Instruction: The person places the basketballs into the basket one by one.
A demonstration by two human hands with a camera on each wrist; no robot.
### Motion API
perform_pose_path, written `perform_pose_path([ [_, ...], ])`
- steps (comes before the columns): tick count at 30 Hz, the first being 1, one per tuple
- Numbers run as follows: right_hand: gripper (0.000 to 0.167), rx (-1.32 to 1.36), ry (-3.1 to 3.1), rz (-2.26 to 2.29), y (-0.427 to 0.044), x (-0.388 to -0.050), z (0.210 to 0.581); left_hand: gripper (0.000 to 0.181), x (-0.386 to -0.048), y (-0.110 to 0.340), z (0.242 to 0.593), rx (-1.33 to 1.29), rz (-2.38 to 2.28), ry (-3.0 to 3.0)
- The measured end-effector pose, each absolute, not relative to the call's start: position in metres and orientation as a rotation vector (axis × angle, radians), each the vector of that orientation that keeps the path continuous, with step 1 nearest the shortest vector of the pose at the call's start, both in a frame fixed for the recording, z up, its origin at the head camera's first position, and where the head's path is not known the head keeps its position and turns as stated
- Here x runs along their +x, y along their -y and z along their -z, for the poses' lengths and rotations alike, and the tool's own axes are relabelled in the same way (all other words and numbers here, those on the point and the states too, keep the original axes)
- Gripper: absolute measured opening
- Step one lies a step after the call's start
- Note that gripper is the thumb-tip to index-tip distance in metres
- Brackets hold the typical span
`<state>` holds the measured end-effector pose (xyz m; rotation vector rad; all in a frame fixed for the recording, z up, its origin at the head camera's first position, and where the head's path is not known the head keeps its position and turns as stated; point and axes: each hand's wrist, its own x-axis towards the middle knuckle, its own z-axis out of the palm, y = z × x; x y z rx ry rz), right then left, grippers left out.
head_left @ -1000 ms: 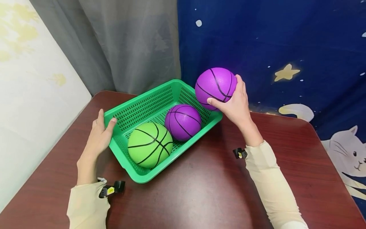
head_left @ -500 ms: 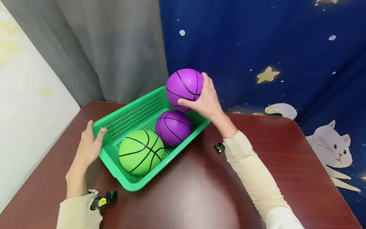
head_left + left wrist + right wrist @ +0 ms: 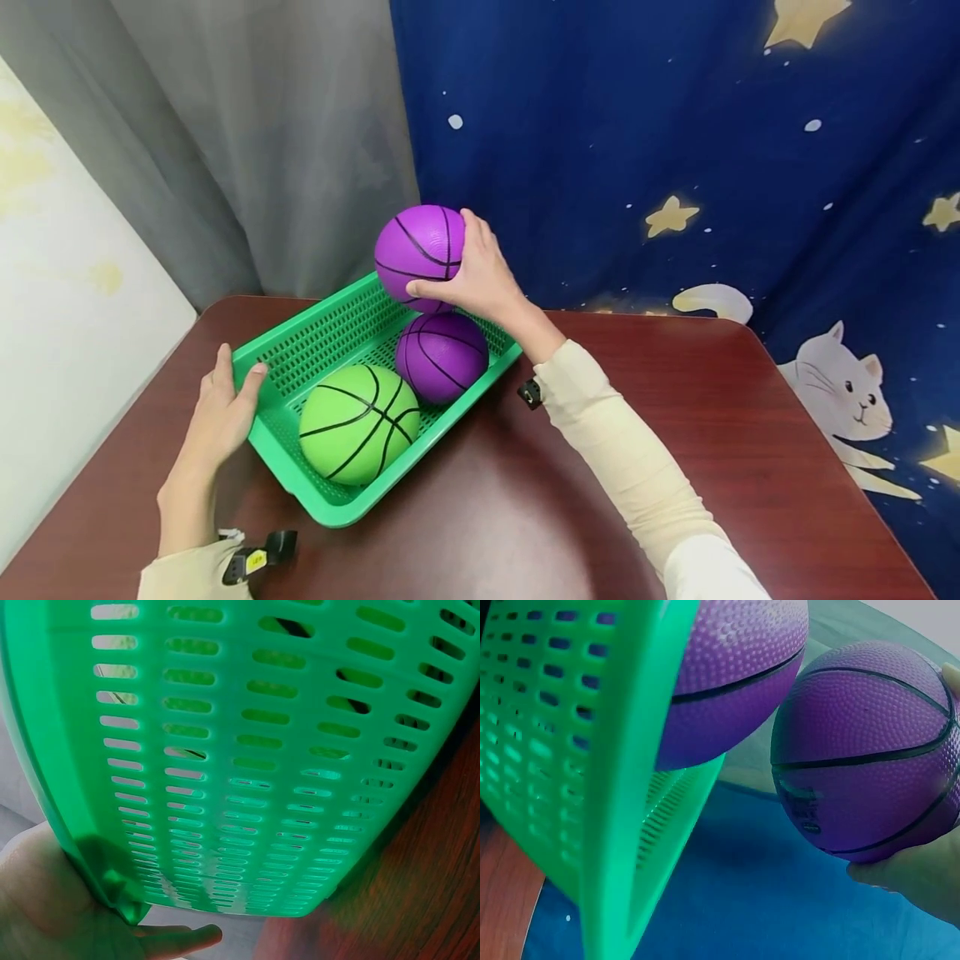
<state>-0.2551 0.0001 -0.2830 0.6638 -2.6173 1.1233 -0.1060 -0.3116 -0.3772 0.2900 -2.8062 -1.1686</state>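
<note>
A green plastic basket (image 3: 300, 493) with slotted walls stands slanted on the table. My left hand (image 3: 219, 412) grips its left end, the thumb over the rim and the fingers outside; the left wrist view shows that hand (image 3: 52, 900) at the rim beside the slotted wall. Inside the basket lie a light green basketball (image 3: 352, 429) and a purple basketball (image 3: 442, 358), side by side. Above the basket's far right part, my right hand (image 3: 483, 279) holds a second purple basketball (image 3: 420, 250) from its right side. In the right wrist view this held ball (image 3: 862, 757) is clear of the rim.
The dark red wooden table (image 3: 660, 417) extends right of the basket. Behind it hang a grey curtain (image 3: 285, 150) and a blue curtain (image 3: 570, 150) with stars and a cat. A pale wall (image 3: 67, 333) borders the left side.
My right hand has carried the purple basketball left, from over the basket's right end to farther inside its outline. My left hand has stayed on the basket. The head view has shifted.
</note>
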Motion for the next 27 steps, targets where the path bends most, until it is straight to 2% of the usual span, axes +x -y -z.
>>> perform_pose_path([
  [12, 0.119, 0.805, 2.713, -0.983, 0.035, -0.26, 0.276, 0.074, -0.106, 0.312, 0.377, 0.273, 1.159, 2.805],
  [27, 0.123, 1.064, 2.821, -0.7, 0.073, -0.258, 0.287, 0.075, -0.106, 0.313, 0.38, 0.258, 1.17, 2.796],
])
